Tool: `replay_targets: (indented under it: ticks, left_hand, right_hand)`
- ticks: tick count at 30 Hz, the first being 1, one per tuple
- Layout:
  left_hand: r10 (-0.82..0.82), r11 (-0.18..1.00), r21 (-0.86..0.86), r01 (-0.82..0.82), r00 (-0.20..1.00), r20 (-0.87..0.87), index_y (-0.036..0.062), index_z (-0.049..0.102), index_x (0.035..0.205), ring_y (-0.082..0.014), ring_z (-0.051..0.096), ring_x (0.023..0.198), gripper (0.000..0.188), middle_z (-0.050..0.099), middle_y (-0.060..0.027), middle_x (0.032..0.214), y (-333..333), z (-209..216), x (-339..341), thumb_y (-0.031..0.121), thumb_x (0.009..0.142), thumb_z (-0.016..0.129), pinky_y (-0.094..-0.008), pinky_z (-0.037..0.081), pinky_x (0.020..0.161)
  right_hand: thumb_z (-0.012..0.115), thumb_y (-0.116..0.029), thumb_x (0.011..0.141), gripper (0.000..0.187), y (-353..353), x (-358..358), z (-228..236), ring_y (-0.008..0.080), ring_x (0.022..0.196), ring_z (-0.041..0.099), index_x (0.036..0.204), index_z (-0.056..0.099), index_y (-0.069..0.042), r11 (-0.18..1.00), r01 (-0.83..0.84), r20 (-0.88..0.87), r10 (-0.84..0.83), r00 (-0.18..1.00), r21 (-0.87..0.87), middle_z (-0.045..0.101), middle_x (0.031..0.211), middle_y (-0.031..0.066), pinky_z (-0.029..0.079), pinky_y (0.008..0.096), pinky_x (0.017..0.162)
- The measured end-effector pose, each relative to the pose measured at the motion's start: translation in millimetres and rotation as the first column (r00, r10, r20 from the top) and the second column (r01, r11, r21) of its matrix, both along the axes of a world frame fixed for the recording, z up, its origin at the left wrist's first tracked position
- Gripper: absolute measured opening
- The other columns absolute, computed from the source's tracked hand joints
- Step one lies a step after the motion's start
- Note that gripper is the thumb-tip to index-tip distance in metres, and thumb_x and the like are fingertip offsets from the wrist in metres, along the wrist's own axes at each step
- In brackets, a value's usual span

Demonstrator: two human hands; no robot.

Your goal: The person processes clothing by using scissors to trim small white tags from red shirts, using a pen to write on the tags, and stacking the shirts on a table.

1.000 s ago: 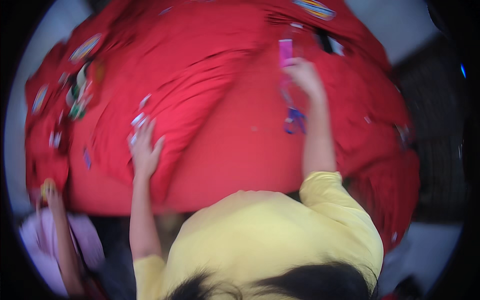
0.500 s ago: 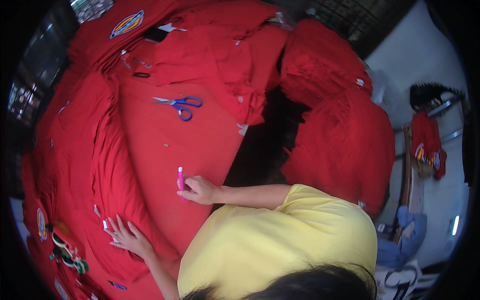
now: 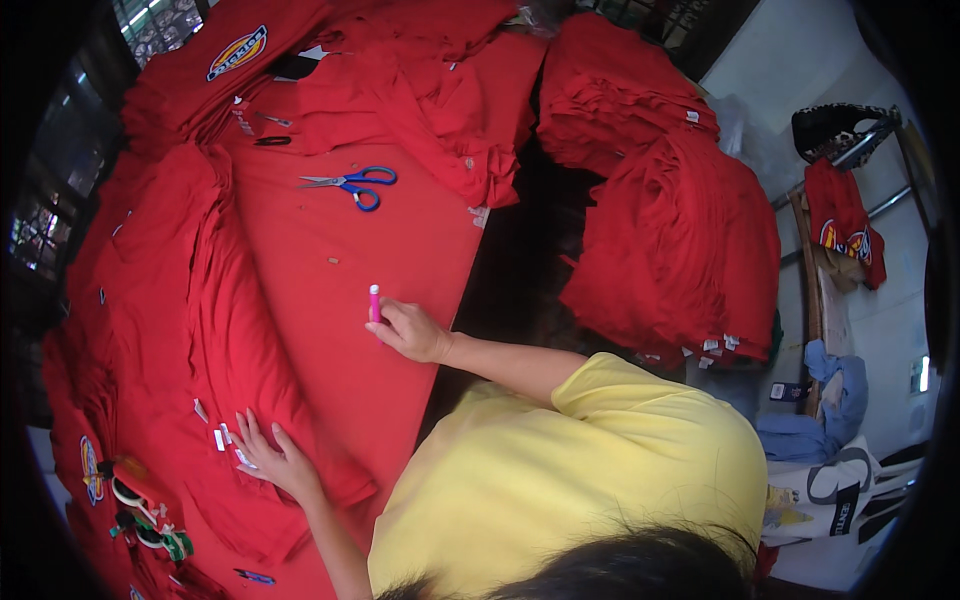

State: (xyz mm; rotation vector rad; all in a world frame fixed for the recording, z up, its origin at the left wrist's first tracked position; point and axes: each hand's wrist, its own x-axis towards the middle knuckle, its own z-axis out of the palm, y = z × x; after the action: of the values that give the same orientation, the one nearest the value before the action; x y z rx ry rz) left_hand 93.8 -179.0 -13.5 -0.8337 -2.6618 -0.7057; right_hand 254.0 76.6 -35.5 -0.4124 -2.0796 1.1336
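My left hand (image 3: 275,460) lies with fingers spread on a pile of red shirts (image 3: 165,260), at the white labels (image 3: 221,437) near the pile's near end. In my right hand (image 3: 412,332) is a pink pen (image 3: 375,303) with a white end pointing up, held above the red table top (image 3: 330,300). The pen's lower end is hidden by my fingers. Farther off on the table lies a pair of blue-handled scissors (image 3: 350,184), its blades apart and pointing left.
Red garments (image 3: 420,100) lie across the table's far side, with black thread snips (image 3: 272,141) beside them. Two tall stacks of red shirts (image 3: 670,250) stand to the right beyond a dark gap. Rolls of tape (image 3: 140,500) sit at the lower left. A rail with clothes (image 3: 845,220) stands far right.
My right hand has lifted with the pink pen, moving away from me and slightly right. My left hand stays on the pile near the labels. The whole view has shifted a little.
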Motion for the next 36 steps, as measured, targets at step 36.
replay_targets:
  ticks: [36]
  left_hand:
    - [0.074, 0.995, 0.052, -0.084, 0.983, 0.165, 0.0105, 0.056, 0.124, -0.0290, 0.028, 0.138, 0.043, 0.046, -0.0071, 0.139, 7, 40, 11, 0.022, 0.083, 0.059, -0.0576, 0.002, 0.113]
  right_hand:
    - [0.070, -0.051, 0.079, 0.062, 188, -384, 71, 0.0172, 0.077, 0.064, 0.115, 0.057, -0.002, 0.777, 0.160, 0.436, 0.159, 0.886, -0.608, 0.065, 0.098, 0.0076, 0.044, 0.0257, 0.052]
